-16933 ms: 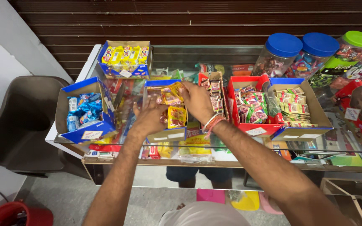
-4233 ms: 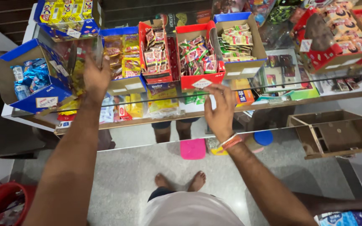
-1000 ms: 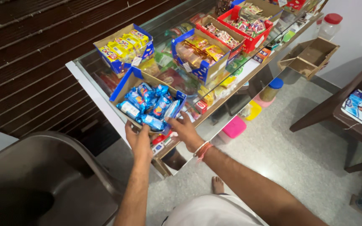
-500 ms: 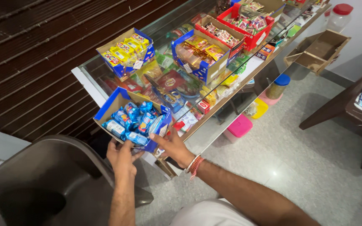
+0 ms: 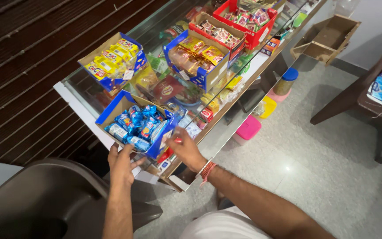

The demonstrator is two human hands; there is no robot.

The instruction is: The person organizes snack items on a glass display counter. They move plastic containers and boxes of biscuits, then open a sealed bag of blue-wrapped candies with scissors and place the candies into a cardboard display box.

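Already cradled at the bench's (image 5: 89,116) near corner: blue box of blue packets (image 5: 133,126), left hand (image 5: 121,164) in a grip under its front edge, right hand (image 5: 185,149) clasping its right side, not yet set square. Farther back, 3 more snack boxes (image 5: 198,57) crowding the glass, chair (image 5: 36,199) close below.

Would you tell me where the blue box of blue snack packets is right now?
The blue box sits at the glass counter's near-left corner, between the left hand and right hand, just below the yellow-packet box.

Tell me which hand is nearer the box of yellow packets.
Left. The left hand sits below the box of yellow packets, under the blue-packet box; the right hand is farther right.
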